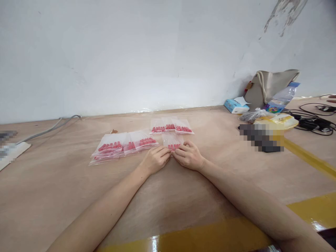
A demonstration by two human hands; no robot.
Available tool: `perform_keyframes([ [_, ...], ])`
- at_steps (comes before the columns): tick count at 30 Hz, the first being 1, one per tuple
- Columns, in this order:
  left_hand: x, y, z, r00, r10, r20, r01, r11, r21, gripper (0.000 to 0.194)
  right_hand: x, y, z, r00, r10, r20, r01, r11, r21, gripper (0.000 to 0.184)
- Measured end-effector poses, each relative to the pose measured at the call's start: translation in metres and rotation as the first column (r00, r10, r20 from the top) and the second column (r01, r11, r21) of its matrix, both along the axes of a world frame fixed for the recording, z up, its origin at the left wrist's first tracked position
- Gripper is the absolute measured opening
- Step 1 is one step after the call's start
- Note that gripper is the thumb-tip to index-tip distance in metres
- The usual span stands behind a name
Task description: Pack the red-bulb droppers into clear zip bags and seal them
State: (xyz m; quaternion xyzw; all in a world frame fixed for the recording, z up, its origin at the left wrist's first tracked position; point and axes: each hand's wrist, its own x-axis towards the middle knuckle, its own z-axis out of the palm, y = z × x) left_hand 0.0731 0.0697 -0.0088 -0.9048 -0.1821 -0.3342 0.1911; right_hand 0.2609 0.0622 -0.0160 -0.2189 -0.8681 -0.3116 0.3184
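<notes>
Both my hands meet at the middle of the table on one small clear plastic bag with red pieces inside. My left hand pinches the bag's near edge from the left, fingers closed. From the right, my right hand grips the same edge, fingers curled. Left of them lies a pile of several filled bags with red pieces. Behind the held bag, a row of three filled bags lies flat.
A tissue box, a beige cloth bag, a plastic bottle and black cables crowd the back right. A grey cable runs along the wall at left. Yellow tape crosses the near table edge.
</notes>
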Motion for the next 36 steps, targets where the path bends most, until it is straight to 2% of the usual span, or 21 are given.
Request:
perform_keyframes([
  [13,0.000,-0.007,0.002,0.996,-0.037,0.078,0.036,0.999,0.013,0.008,0.011,-0.007,0.000,0.997,-0.075,-0.005,0.075,0.996,0.052,0.015],
  [18,0.002,-0.005,-0.001,0.995,-0.048,0.092,0.045,0.998,0.035,0.010,0.009,-0.007,0.001,0.999,-0.040,-0.011,0.040,0.997,0.066,0.015],
  [27,-0.001,-0.005,0.000,0.993,-0.054,0.105,0.049,0.998,0.049,0.010,0.022,-0.009,0.002,0.998,-0.057,-0.016,0.056,0.998,-0.014,0.013],
  [36,0.001,-0.006,0.000,0.992,-0.054,0.112,0.049,0.998,0.048,0.008,0.012,-0.011,0.004,0.995,-0.081,-0.057,0.079,0.996,-0.049,0.013],
])
